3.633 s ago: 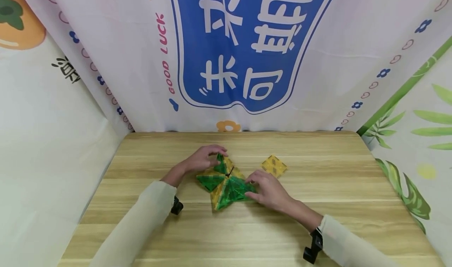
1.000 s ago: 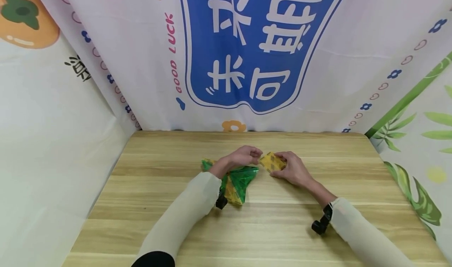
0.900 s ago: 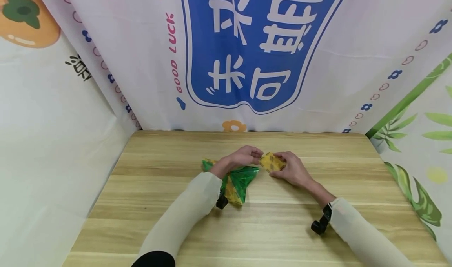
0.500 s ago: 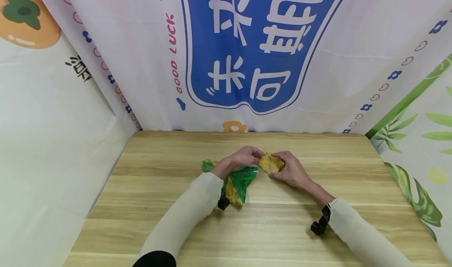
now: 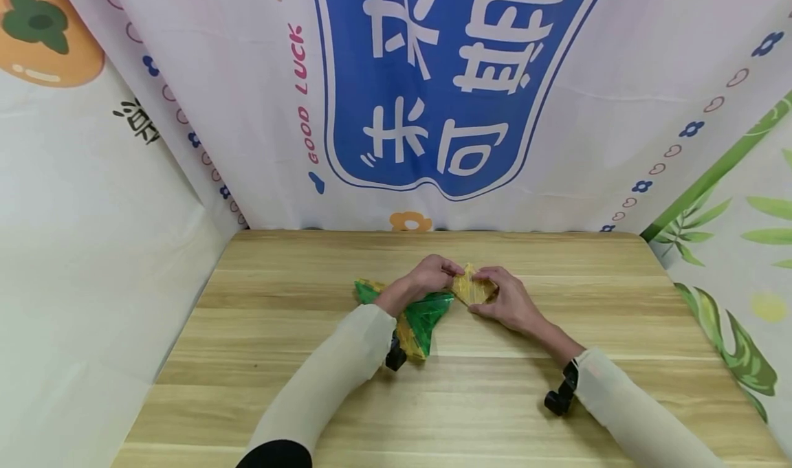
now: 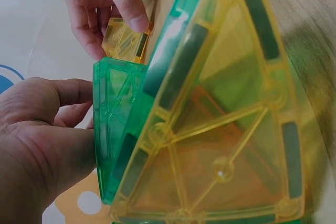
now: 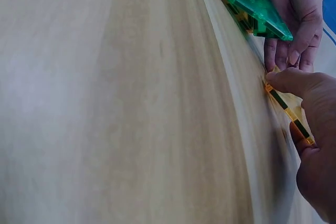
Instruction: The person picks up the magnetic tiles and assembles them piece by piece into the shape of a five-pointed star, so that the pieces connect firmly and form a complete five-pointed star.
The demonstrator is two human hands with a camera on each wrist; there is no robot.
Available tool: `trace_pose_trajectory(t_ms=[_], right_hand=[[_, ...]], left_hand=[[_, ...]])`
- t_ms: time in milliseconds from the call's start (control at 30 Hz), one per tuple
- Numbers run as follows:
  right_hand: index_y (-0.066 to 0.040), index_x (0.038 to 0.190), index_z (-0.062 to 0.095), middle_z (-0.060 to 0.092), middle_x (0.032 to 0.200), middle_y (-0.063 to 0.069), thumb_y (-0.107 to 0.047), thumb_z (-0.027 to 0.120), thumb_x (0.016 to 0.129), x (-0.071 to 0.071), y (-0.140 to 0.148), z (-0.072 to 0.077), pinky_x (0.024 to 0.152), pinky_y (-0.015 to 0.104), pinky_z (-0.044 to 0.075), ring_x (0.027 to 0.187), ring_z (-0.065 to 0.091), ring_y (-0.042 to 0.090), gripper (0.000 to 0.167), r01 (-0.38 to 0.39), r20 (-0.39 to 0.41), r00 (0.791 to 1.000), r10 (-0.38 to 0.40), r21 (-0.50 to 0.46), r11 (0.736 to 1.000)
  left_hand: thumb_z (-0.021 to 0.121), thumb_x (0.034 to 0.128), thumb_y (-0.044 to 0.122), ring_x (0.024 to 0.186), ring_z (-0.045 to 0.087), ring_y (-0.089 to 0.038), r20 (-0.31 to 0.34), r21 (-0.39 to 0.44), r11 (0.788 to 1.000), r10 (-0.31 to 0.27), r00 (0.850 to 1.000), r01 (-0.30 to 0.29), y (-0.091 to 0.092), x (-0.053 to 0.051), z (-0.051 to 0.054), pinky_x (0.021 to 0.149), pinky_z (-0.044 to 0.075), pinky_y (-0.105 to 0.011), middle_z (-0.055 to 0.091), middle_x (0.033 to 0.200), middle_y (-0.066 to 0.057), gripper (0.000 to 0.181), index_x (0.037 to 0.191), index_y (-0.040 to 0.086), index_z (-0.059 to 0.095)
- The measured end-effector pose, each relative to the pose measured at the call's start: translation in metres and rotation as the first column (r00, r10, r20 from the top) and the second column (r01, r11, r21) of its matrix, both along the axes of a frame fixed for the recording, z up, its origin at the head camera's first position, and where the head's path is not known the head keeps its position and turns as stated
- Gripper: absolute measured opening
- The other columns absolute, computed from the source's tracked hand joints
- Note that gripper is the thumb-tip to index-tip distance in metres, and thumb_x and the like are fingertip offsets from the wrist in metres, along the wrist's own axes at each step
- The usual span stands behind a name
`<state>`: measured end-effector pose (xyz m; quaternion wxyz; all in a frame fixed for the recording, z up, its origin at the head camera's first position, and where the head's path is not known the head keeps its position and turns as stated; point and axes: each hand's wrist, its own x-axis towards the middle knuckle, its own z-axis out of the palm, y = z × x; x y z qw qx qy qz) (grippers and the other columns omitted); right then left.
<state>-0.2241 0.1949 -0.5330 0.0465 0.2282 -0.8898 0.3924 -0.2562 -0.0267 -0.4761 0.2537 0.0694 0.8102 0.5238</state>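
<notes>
My right hand [image 5: 509, 302] pinches a yellow see-through magnetic tile piece [image 5: 471, 288] between thumb and fingers. In the right wrist view its dark-magnet edge [image 7: 287, 109] lies between my thumb and fingers. My left hand [image 5: 427, 275] reaches in from the other side, with fingertips at the piece's upper left corner; the grip is partly hidden. Under and beside my left wrist lies a star-like build of green and yellow magnetic triangles [image 5: 425, 315], partly covered by the forearm. In the left wrist view a yellow triangle [image 6: 226, 145] of this build fills the foreground.
The wooden table [image 5: 297, 372] runs back to a white printed cloth [image 5: 260, 110] hanging behind it. More printed cloth [image 5: 105, 282] stands along the left side. A black wrist camera [image 5: 559, 396] sits on my right wrist, another [image 5: 396, 354] on my left.
Both hands have left the star-like build and come to the yellow piece. My right hand has taken hold of it and tipped it up; my left fingers have closed in on it.
</notes>
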Motion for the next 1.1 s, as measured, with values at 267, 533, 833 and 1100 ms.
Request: trace_pose_trajectory(t_ms=[267, 533, 833, 1100], right_hand=[[-0.002, 0.125, 0.074, 0.064, 0.136, 0.017, -0.008, 0.093, 0.08, 0.0, 0.0, 0.002, 0.091, 0.038, 0.057, 0.122, 0.064, 0.035, 0.049, 0.021, 0.088, 0.996, -0.015, -0.075, 0.997], [0.003, 0.13, 0.069, 0.067, 0.135, 0.023, 0.004, 0.079, 0.091, -0.003, 0.001, 0.012, 0.08, 0.02, 0.051, 0.11, 0.063, 0.031, 0.041, 0.043, 0.207, 0.978, 0.005, -0.223, 0.974], [0.003, 0.129, 0.07, 0.069, 0.131, 0.022, 0.007, 0.075, 0.093, -0.011, -0.007, 0.035, 0.087, 0.018, 0.056, 0.122, 0.063, 0.037, 0.037, 0.016, 0.27, 0.958, 0.092, -0.374, 0.927], [0.002, 0.128, 0.072, 0.07, 0.131, 0.02, 0.004, 0.076, 0.094, -0.016, -0.032, 0.05, 0.082, 0.021, 0.058, 0.111, 0.067, 0.023, 0.035, 0.01, 0.317, 0.938, 0.137, -0.42, 0.907]], left_hand=[[0.058, 0.0999, -0.013, 0.099, 0.063, -0.018, -0.009, -0.011, 1.0, 0.021, 1.0, -0.021, 0.003, -0.001, 0.0, 0.071, 0.051, -0.023, 0.071, 0.127, -0.014, 0.033, 0.124, 0.001, 0.076], [0.055, 0.0953, -0.014, 0.081, 0.056, -0.019, -0.014, 0.032, 0.999, 0.038, 0.999, -0.037, -0.002, -0.002, 0.004, 0.066, 0.046, -0.028, 0.068, 0.129, -0.009, 0.041, 0.123, 0.007, 0.078], [0.053, 0.0962, -0.016, 0.091, 0.066, -0.023, -0.011, 0.171, 0.985, 0.018, 1.0, -0.015, -0.023, 0.0, 0.022, 0.093, 0.057, -0.053, 0.065, 0.135, -0.014, 0.043, 0.126, 0.006, 0.075], [0.048, 0.098, -0.018, 0.116, 0.065, -0.028, -0.008, 0.255, 0.967, 0.014, 1.0, -0.011, -0.053, -0.003, 0.032, 0.11, 0.051, -0.056, 0.06, 0.144, -0.02, 0.042, 0.131, -0.004, 0.07]])
